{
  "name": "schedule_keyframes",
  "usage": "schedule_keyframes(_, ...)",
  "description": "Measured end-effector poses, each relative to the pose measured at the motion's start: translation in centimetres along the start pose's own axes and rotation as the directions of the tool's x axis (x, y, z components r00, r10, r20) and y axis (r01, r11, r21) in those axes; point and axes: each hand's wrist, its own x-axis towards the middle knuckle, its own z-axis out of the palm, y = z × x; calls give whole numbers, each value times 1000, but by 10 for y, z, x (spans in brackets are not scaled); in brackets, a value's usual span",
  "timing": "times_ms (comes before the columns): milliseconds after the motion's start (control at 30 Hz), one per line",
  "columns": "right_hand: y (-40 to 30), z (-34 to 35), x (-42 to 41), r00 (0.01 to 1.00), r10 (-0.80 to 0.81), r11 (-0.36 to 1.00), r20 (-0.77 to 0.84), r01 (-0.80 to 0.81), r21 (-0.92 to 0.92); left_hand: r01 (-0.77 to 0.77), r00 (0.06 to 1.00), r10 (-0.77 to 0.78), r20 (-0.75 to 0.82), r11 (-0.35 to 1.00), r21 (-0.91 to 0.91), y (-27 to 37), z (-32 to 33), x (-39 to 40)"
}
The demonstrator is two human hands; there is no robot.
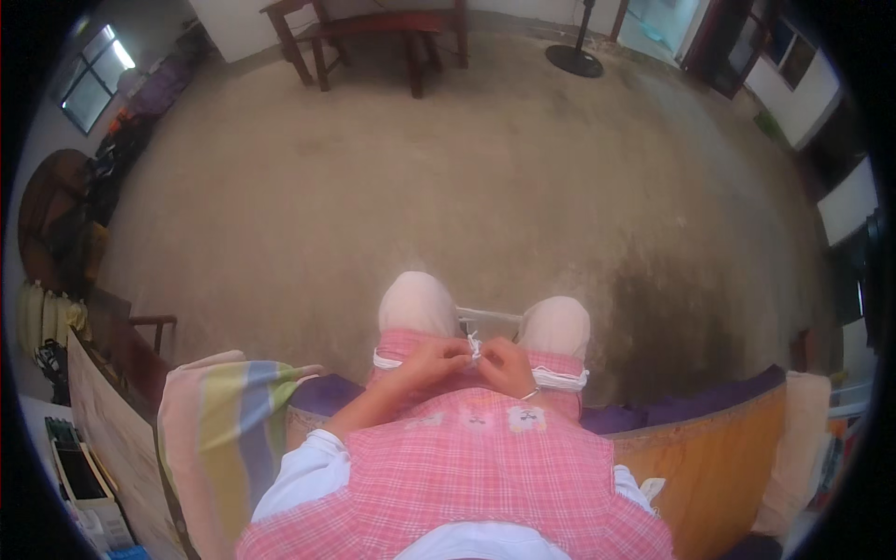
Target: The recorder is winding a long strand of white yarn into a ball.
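A bunched white cord stands up between my two hands, above the lap of a pink checked apron. On its left side, my left hand pinches at it with the fingertips. My right hand, with a bracelet at the wrist, closes on it from the other side. More white strands lie across my right thigh, and some lie over the left one. Pale trousers cover both knees. A whitish strip spans the gap between the knees. Whether the cord is knotted cannot be told.
I sit on a wooden seat with a backrest and a dark purple cushion. A striped cloth hangs at the left. Across the concrete floor stand a wooden bench and a round black stand base.
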Motion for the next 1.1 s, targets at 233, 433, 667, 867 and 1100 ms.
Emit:
schedule_keyframes(233, 12, 2, -9, 995, 102, 988, 3, -101, 116, -93, 995, 87, 50, 988, 125, -9, -1, 2)
schedule_keyframes(433, 14, -7, -8, 919, 371, 757, 134, -383, 530, -116, 986, 110, 127, 992, 42, -11, 5, -4)
schedule_keyframes(667, 7, -10, -12, 905, 412, 902, 108, -422, 93, -261, 956, 286, 64, 732, 630, -27, 12, -11)
schedule_keyframes(867, 7, -11, -12, 973, 224, 971, 54, -228, 72, -102, 988, 153, -8, 694, 713, -35, 14, 0)
schedule_keyframes(1100, 3, -13, -15, 984, 151, 989, 91, -150, -11, 83, 989, -44, -140, 956, 283, -13, 11, -3)
